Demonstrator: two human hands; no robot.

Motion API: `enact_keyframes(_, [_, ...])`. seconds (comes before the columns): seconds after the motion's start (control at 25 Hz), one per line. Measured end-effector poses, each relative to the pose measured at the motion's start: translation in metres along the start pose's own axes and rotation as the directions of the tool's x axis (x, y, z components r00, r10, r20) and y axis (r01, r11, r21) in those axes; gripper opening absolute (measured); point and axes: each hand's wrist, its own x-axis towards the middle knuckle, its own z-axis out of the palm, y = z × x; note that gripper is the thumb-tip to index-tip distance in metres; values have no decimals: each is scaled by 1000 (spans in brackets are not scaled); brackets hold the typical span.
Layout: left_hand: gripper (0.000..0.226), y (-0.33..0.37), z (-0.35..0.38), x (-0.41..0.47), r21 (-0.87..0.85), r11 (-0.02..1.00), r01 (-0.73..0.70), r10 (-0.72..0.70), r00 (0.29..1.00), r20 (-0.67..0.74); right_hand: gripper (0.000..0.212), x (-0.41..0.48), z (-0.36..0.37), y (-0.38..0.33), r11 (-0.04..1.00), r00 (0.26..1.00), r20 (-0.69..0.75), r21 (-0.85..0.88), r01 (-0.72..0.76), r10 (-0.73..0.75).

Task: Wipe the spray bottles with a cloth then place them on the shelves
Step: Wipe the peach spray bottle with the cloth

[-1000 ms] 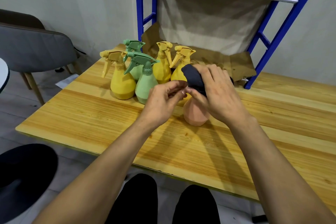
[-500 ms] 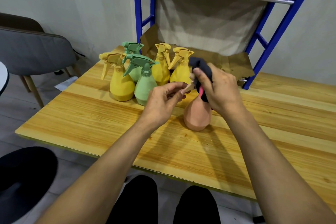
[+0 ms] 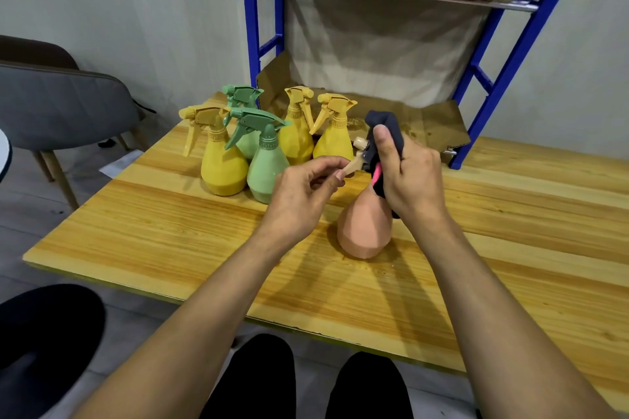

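Observation:
A pink spray bottle (image 3: 365, 230) stands on the wooden table (image 3: 170, 235) in the middle. My left hand (image 3: 303, 194) pinches its beige trigger lever. My right hand (image 3: 408, 177) grips a dark cloth (image 3: 384, 122) wrapped over the bottle's head and neck. Behind them stands a group of bottles: three yellow bottles (image 3: 223, 167) (image 3: 296, 136) (image 3: 335, 139) and two green ones (image 3: 265, 167) (image 3: 243, 102). The blue shelf rack (image 3: 250, 27) rises at the back, its shelves lined with cardboard (image 3: 439, 122).
A grey chair (image 3: 58, 105) stands to the left of the table. A black stool seat (image 3: 41, 343) is at the lower left. My knees show under the table's front edge. A white wall is behind the rack.
My right hand has slid the cloth from the top of the sprayer down to its back and neck. The pink bottle stands more upright. My left hand stays on the trigger.

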Motion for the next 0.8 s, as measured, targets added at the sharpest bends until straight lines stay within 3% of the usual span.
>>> enact_keyframes(0.24, [19,4,1,-3,70,995,-77,78,997,-8,46,-11,4,-10,976,965,-162,105,-192,207])
enact_keyframes(0.52, [16,0,-5,-2,140,984,-107,112,994,-21,49,-4,-2,-15,843,829,-285,409,-349,481])
enact_keyframes(0.6, [17,-2,-6,2,169,980,-103,110,993,-31,44,0,-8,-16,857,865,-236,396,-331,443])
enact_keyframes(0.68, [16,-3,-4,8,191,977,-98,108,993,-45,38,0,-12,-22,892,925,-95,318,-323,369])
enact_keyframes(0.8, [19,-4,1,14,214,973,-91,104,993,-52,35,-2,-12,-29,985,976,144,35,-170,164])
